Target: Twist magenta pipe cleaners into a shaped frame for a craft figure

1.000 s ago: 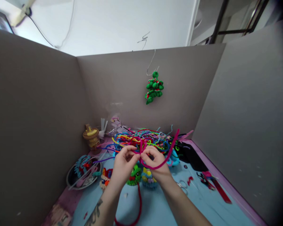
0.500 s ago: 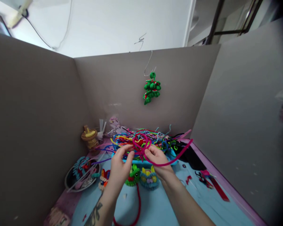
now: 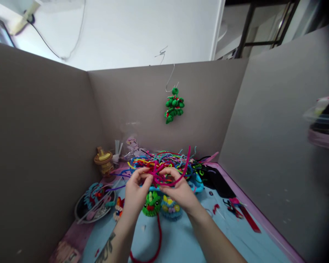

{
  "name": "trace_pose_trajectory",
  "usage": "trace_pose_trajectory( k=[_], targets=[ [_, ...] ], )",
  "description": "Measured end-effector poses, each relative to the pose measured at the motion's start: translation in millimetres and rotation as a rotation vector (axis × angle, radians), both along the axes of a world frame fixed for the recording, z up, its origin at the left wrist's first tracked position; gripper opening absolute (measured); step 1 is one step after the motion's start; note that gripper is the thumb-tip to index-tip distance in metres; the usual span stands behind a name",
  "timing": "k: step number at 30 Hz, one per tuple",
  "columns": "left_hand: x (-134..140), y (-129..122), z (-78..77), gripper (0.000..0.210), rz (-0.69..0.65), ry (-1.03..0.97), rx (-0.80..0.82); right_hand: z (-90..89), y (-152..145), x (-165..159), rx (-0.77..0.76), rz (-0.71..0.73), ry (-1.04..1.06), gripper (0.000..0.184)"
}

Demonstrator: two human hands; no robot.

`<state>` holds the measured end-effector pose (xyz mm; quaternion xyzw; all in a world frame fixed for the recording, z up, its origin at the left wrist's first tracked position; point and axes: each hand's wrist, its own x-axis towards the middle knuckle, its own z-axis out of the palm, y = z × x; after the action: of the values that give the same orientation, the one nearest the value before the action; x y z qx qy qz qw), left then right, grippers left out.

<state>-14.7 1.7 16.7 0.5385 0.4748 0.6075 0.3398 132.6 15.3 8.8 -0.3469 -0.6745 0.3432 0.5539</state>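
A looped magenta stem [image 3: 155, 175] is held up before the blue tray [image 3: 199, 185], its long free end curving rightward, then upward. The left hand [image 3: 137, 188] pinches the loops; the right hand [image 3: 181, 191] curls half-open against the stem, its grip unclear.

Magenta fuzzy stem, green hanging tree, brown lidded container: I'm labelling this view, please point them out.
Magenta fuzzy stem [image 3: 187, 162]: head view, on its raised free length.
Green hanging tree [image 3: 174, 103]: head view, middle leaves.
Brown lidded container [image 3: 106, 168]: head view, body below the lid.
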Motion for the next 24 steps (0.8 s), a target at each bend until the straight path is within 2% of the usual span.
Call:
trace_pose_trajectory(
  k=[5, 11, 14, 19, 24],
  targets=[
    [3, -2, -1.6, 0.024, -0.036, -0.004, 0.029, 3.8, -9, -7, 0.151, -0.134, -0.03, 0.008],
    [5, -3, -0.7, 0.021, -0.031, -0.049, 0.042, -1.6, -7, -8, 0.277, -0.177, -0.134, 0.019],
    [5, -1, -1.9, 0.019, -0.022, -0.048, 0.043, -3.2, -7, -10, 0.321, -0.202, -0.163, 0.014],
    [4, 0, -2.7, 0.019, -0.061, -0.041, 0.035, -5.0, -7, -9, 0.249, -0.266, -0.07, 0.005],
    [2, -4, 4.2, 0.027, -0.167, -0.022, 0.004, -9.4, 2, -1, 0.072, -0.21, 0.08, 0.006]
  ],
)
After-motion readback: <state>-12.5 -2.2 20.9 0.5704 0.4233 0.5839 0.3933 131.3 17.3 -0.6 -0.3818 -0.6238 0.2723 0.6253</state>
